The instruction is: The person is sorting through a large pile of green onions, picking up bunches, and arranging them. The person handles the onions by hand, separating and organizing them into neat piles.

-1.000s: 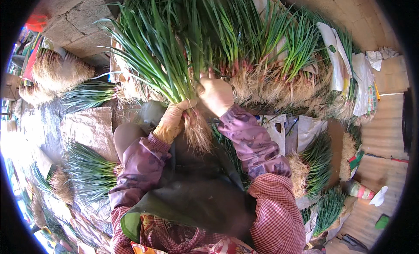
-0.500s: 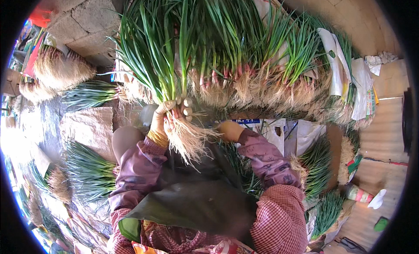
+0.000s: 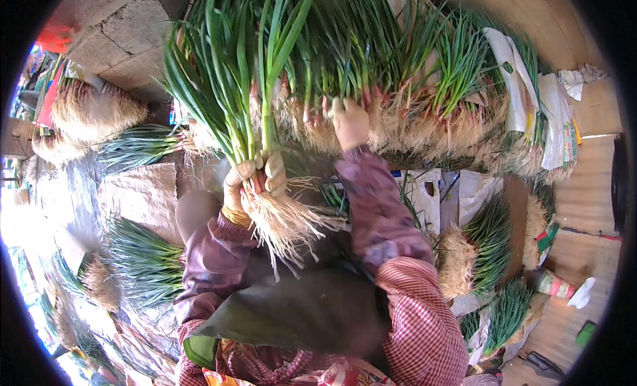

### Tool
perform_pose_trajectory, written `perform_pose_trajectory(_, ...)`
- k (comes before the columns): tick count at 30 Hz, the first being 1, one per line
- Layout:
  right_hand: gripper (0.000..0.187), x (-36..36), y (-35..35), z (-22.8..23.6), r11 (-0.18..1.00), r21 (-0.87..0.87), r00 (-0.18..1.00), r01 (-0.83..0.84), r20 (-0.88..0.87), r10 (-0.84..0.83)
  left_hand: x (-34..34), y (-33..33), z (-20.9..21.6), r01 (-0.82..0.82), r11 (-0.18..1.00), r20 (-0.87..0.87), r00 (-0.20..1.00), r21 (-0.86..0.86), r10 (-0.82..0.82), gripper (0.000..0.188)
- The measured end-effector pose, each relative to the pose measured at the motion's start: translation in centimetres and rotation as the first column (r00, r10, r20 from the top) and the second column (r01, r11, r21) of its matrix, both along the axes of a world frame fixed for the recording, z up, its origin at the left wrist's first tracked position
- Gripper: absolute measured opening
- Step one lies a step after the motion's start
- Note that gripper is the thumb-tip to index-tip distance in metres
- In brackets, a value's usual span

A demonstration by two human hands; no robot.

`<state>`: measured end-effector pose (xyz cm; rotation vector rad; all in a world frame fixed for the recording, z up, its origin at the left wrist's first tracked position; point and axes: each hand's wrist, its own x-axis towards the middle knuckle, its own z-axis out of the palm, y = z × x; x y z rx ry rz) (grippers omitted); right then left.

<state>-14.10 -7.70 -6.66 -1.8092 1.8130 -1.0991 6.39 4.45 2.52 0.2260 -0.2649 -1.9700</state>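
My left hand [image 3: 255, 180], in a pale yellowish glove, is closed round a bunch of spring onions [image 3: 242, 120]. The bunch stands upright, green leaves on top and long pale roots hanging below my fingers over a dark apron [image 3: 298, 313]. Farther forward and to the right, my right hand [image 3: 350, 122], also gloved, is at the stem bases of a long heap of spring onions [image 3: 398, 114]. Its fingers are curled among the reddish stems, and whatever they pinch cannot be made out.
Bundled spring onions lie at left [image 3: 146, 256] and right [image 3: 488, 246]. Another root-covered bundle [image 3: 93, 110] stands at the far left by a concrete block wall [image 3: 126, 44]. White sacking [image 3: 424, 200] lies right of my right forearm. Pale sheets [image 3: 514, 87] drape the heap's right end.
My right hand has moved forward from beside the hanging roots to the heap. The left hand, still holding its bunch, has shifted slightly and its fingers have closed in closer round the stems.
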Motion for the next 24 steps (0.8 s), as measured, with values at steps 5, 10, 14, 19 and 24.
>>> perform_pose_trajectory(5,0.017,-4.4,8.1,-1.2,0.245,0.692,0.221,-0.678,-0.127,0.967,0.5,-0.8,-2.2,-0.169,0.965,0.058,0.985,0.202,0.16,0.053)
perform_pose_trajectory(10,0.035,2.5,-0.3,3.0,0.969,0.14,0.855,-0.202,-0.458,0.244,-1.2,-0.8,-1.2,0.02,0.997,0.042,0.999,0.08,-0.023,0.053)
perform_pose_trajectory(14,0.035,5.2,-6.8,1.3,0.923,0.384,0.771,-0.021,-0.581,0.259,-1.2,-1.2,-2.3,-0.044,0.999,0.146,0.989,0.023,0.04,0.048)
perform_pose_trajectory(19,0.024,2.5,-2.6,4.4,0.722,0.621,0.943,-0.304,0.305,0.135,-0.6,-1.6,-4.2,-0.092,0.99,0.465,0.885,0.108,0.032,0.032)
perform_pose_trajectory(24,0.026,2.9,2.1,3.1,0.738,0.431,0.854,-0.519,0.299,0.425,-1.1,-1.9,-4.6,0.029,0.975,0.441,0.889,0.221,-0.126,0.031)
